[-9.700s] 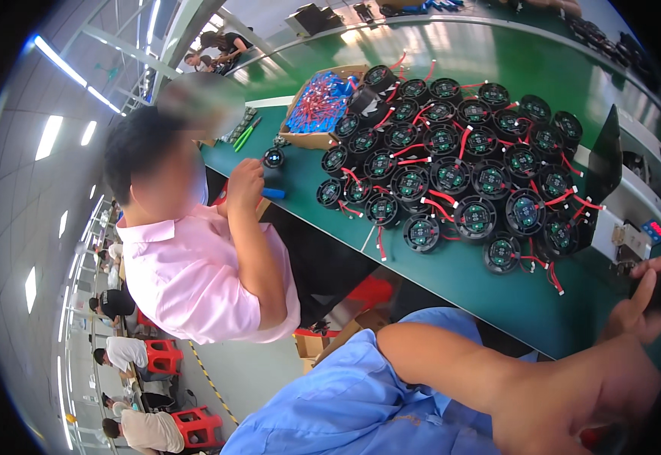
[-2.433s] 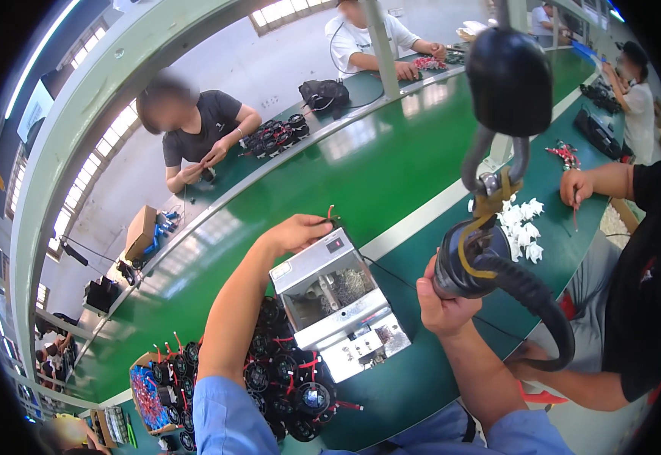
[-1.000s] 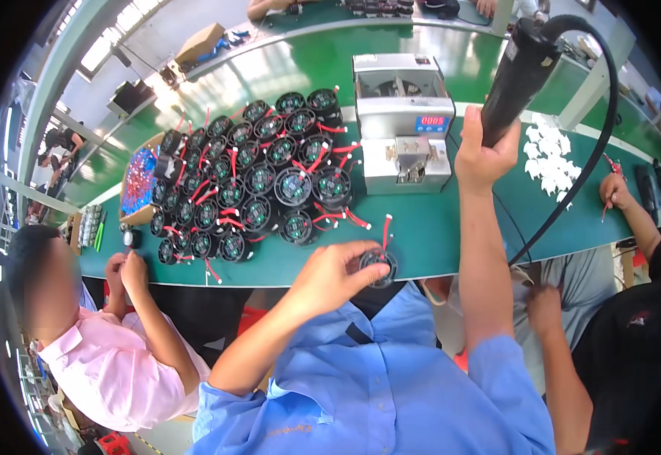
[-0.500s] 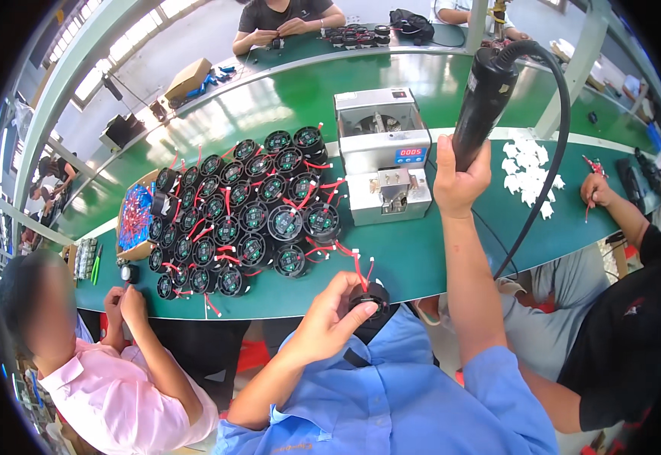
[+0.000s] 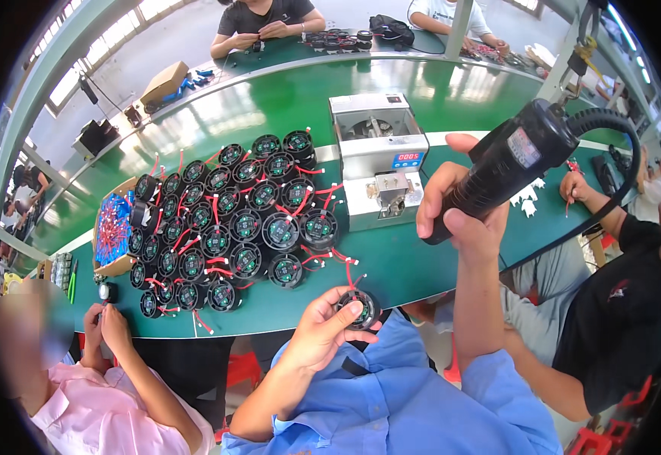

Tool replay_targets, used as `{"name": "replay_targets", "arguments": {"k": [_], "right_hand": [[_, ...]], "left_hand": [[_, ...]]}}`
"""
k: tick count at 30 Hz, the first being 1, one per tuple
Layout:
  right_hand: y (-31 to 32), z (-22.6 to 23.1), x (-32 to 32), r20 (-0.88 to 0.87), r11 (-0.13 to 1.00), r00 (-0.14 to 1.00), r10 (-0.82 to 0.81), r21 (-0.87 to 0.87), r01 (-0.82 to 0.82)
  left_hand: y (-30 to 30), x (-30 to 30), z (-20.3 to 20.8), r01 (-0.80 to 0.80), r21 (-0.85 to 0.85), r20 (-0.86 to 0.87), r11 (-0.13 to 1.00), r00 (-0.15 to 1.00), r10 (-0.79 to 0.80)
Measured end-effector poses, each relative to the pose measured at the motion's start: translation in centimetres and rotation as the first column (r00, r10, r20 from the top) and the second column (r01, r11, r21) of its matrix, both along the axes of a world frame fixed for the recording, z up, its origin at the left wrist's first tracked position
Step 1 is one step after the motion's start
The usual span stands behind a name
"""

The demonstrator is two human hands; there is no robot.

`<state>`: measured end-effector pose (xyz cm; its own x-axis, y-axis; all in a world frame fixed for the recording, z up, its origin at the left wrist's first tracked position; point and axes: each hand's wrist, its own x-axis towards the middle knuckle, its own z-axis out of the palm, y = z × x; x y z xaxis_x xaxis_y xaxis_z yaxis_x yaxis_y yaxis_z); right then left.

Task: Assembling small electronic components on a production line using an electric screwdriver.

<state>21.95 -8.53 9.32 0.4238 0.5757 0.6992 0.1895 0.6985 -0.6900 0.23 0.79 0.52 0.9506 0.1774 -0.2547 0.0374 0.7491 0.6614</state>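
My left hand (image 5: 317, 327) grips a round black housing (image 5: 365, 312) near the table's front edge, thumb on its face and fingers beneath. A green circuit board shows inside the housing, and red wires with white plugs rise from it. My right hand (image 5: 473, 220) is wrapped round a black corded electric screwdriver (image 5: 514, 155), held above the table. The screwdriver slants down to the left, toward the housing but apart from it; I cannot make out a bit at its lower end. Beyond it stands a silver screw feeder (image 5: 380, 163) with a lit red display.
Many similar housings (image 5: 245, 225) with red wires crowd the green table (image 5: 391, 258) on the left, beside a carton (image 5: 114, 265) of wired parts. White pieces (image 5: 527, 199) lie right of the feeder. The screwdriver's thick cable (image 5: 624, 125) loops to the right. Co-workers sit on both sides.
The screwdriver has tilted from nearly upright to a slant, its cable end swinging right and its lower end coming down. The housing in my left hand has turned its board face more toward me.
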Motion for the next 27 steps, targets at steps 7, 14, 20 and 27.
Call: {"name": "replay_targets", "arguments": {"k": [7,14,20,27], "right_hand": [[2.5,1.4,0.9,0.045,0.976,0.998,0.034,0.216,-0.043],[5.0,1.5,1.3,0.070,0.950,0.994,-0.086,0.307,0.060],[5.9,2.0,0.3,0.069,0.972,0.995,-0.072,0.227,0.055],[5.1,0.9,-0.6,-0.016,0.958,0.973,-0.231,0.168,0.230]], "left_hand": [[0.1,-0.8,-0.7,-0.123,0.028,0.009,0.992,0.992,0.123],[0.2,-1.0,-0.7,-0.189,0.155,-0.037,0.970,0.980,0.197],[-0.7,-0.6,-0.4,-0.220,0.199,-0.046,0.955,0.971,0.233],[-0.4,0.0,-0.3,-0.234,0.195,-0.065,0.952,0.966,0.250]]}}
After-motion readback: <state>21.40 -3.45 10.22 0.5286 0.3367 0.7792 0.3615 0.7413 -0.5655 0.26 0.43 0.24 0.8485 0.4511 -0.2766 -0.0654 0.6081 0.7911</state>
